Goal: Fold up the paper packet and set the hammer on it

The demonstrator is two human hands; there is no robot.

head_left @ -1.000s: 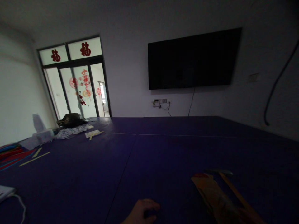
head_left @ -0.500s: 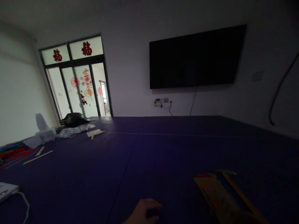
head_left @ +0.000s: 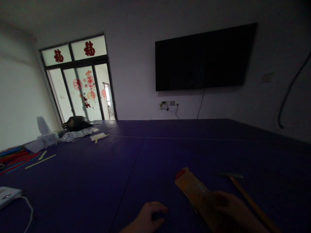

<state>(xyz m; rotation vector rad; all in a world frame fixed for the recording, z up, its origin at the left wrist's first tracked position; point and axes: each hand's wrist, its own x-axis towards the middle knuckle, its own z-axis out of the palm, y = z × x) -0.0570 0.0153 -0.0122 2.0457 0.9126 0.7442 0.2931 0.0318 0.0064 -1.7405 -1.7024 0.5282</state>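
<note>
A long brown packet (head_left: 191,187) with a red end lies slanted on the purple table, in the lower right of the head view. My right hand (head_left: 230,207) grips its near part from the right side, with fingertips on its upper face. Dim light hides what the packet contains. To the right of this hand lies a hammer (head_left: 247,195) with a wooden handle and a metal head, apart from the packet. My left hand (head_left: 150,215) rests at the bottom middle, left of the packet, thumb and fingers curved but apart, holding nothing.
On the purple table (head_left: 102,168), a white device (head_left: 9,195) with a cord sits at the near left. Red and blue strips (head_left: 17,158), a clear plastic box (head_left: 48,139) and a dark bag (head_left: 76,123) line the far left. A television (head_left: 204,60) hangs ahead.
The brown packet has shifted left, away from the hammer, with my right hand now visible on it. My left hand has barely moved.
</note>
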